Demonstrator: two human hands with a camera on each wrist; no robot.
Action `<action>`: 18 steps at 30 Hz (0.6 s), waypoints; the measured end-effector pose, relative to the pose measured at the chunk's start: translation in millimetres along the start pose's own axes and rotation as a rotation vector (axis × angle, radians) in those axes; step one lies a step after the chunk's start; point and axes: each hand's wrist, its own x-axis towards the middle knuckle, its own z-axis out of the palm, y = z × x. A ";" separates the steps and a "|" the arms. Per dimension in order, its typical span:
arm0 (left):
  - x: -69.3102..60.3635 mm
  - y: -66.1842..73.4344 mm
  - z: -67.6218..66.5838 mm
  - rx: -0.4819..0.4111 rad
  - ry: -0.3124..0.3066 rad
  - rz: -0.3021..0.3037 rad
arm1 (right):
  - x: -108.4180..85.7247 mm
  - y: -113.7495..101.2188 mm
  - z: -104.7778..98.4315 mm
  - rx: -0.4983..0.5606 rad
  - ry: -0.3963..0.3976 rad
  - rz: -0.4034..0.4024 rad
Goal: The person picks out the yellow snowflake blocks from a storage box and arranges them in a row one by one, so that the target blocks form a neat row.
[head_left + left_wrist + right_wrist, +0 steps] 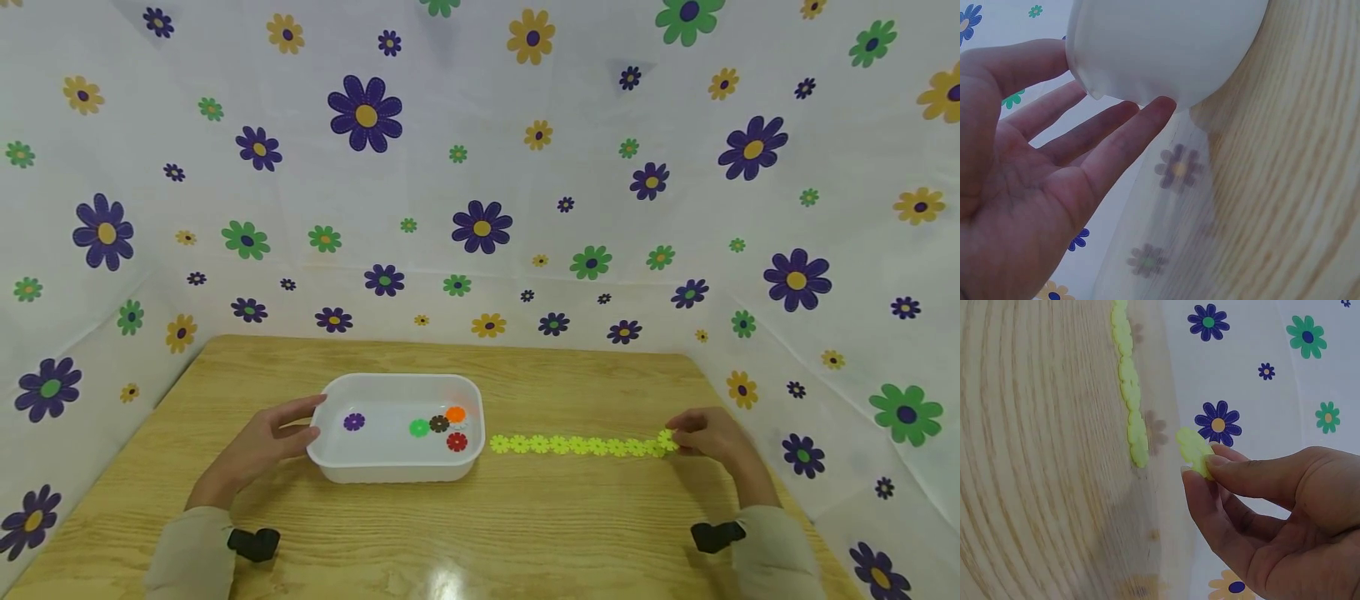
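Observation:
My left hand [262, 446] is at the left end of a white plastic tray [397, 473], fingers fairly straight and fingertips touching its outer wall. In the left wrist view, the palm shows beside the tray [1166, 50]. My right hand [708, 435] pinches a yellow flower-shaped plastic piece [1194, 450] between thumb and index finger. This piece is raised off the table, beside the right end of a row of matching yellow flower pieces [579, 446]. The right wrist view shows a gap between it and the row [1130, 387].
Inside the tray lie a purple flower piece [354, 422], a green one [419, 427], a brown one [439, 424], an orange one [455, 413], a red one [457, 442] and a whitish one. Flower-printed cloth [420, 183] surrounds the wooden table [480, 533].

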 end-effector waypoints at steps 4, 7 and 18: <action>0.2 0.0 -0.1 -0.004 -0.001 0.008 | 2.2 7.5 -0.6 0.002 0.012 0.016; 0.2 0.3 -0.2 -0.003 -0.001 0.011 | 3.7 12.2 -0.4 -0.004 0.021 0.022; -0.1 1.4 0.0 -0.008 0.002 0.016 | 6.8 21.1 -0.3 0.000 0.027 0.049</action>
